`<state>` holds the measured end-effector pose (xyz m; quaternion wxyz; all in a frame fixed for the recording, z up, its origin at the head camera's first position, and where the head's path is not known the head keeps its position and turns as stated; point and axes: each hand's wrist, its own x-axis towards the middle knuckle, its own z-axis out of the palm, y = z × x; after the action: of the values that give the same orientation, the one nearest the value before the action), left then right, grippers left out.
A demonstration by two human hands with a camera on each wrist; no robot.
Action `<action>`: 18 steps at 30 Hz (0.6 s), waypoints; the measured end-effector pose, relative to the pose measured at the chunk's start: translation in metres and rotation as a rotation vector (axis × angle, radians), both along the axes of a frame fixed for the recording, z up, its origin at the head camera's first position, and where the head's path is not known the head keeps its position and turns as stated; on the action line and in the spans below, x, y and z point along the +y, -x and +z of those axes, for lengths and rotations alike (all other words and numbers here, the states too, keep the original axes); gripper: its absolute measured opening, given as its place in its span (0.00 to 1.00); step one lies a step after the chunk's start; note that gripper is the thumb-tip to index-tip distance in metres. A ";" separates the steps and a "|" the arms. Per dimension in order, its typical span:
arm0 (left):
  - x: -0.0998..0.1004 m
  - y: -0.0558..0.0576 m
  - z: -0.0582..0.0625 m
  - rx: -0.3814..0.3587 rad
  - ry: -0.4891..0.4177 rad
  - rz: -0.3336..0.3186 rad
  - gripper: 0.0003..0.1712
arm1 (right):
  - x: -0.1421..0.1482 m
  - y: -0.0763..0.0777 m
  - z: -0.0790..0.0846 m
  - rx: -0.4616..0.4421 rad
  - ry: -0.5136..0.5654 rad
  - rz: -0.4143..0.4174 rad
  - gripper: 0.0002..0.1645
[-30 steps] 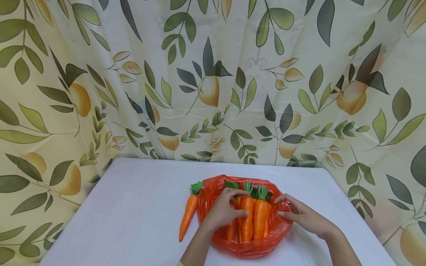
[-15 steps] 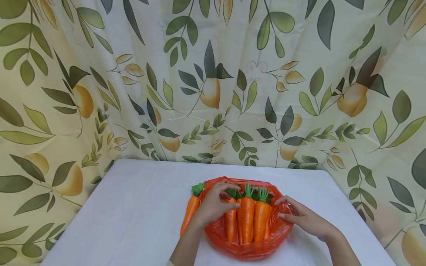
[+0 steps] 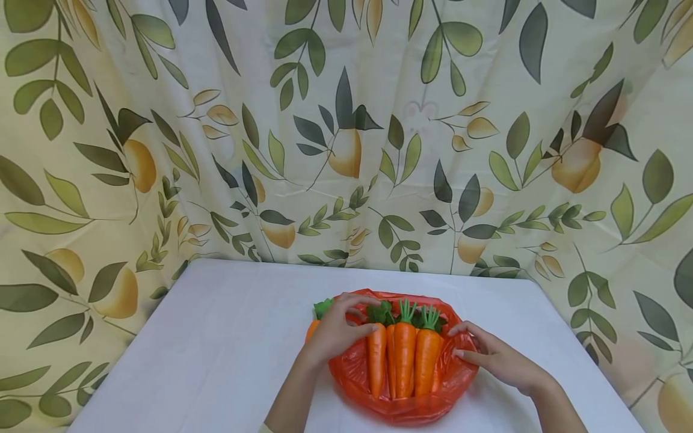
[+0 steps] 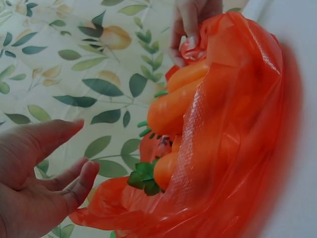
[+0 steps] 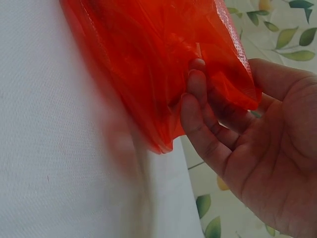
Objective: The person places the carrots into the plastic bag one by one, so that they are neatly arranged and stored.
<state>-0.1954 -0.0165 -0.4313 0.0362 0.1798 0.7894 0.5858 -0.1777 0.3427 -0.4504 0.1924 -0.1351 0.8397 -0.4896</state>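
Observation:
A red plastic bag [image 3: 397, 414] lies on the white table with its mouth spread, and several orange carrots [image 3: 404, 361] with green tops show inside it. My left hand [image 3: 337, 331] is over the bag's left rim beside the leftmost carrot [image 3: 376, 364]. In the left wrist view the left hand [image 4: 47, 171] has its thumb and fingers apart, with nothing between them. My right hand [image 3: 503, 358] holds the bag's right edge; in the right wrist view its fingers curl against the outside of the red plastic [image 5: 163, 64].
One more carrot [image 3: 313, 329] lies outside the bag on the left, mostly hidden behind my left hand. The white table [image 3: 227, 337] stretches left and right of the bag. A curtain [image 3: 379, 198] with leaf and fruit prints hangs behind the table.
My left hand has drawn back leftward from among the carrots to the bag's left rim, uncovering the leftmost carrot and covering much of the one outside. The right hand stays at the bag's edge.

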 end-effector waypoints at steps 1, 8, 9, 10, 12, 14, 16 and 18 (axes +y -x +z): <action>-0.002 0.000 0.001 0.000 0.006 0.008 0.20 | 0.000 0.000 0.000 0.005 0.001 0.005 0.22; -0.014 0.002 0.001 -0.053 0.021 0.062 0.19 | -0.001 0.001 0.000 -0.005 -0.006 -0.008 0.22; -0.017 0.002 0.000 -0.055 0.023 0.071 0.19 | -0.001 0.001 0.000 -0.005 -0.008 -0.008 0.22; -0.019 0.002 0.000 -0.055 0.025 0.077 0.19 | -0.001 0.001 0.000 -0.006 -0.009 -0.010 0.22; -0.024 0.002 -0.001 -0.045 0.027 0.093 0.20 | -0.001 0.001 -0.001 -0.002 -0.007 -0.006 0.22; -0.029 0.002 -0.001 -0.032 0.023 0.107 0.19 | -0.001 0.000 -0.001 0.003 -0.004 0.000 0.22; -0.033 0.002 -0.002 -0.038 0.017 0.123 0.19 | -0.001 0.000 -0.002 0.002 -0.004 -0.001 0.22; -0.038 0.002 -0.004 -0.041 0.003 0.134 0.18 | -0.001 0.001 -0.003 -0.003 -0.007 -0.007 0.22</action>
<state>-0.1976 -0.0542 -0.4354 0.0134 0.1144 0.7995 0.5895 -0.1786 0.3419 -0.4532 0.1923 -0.1307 0.8417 -0.4873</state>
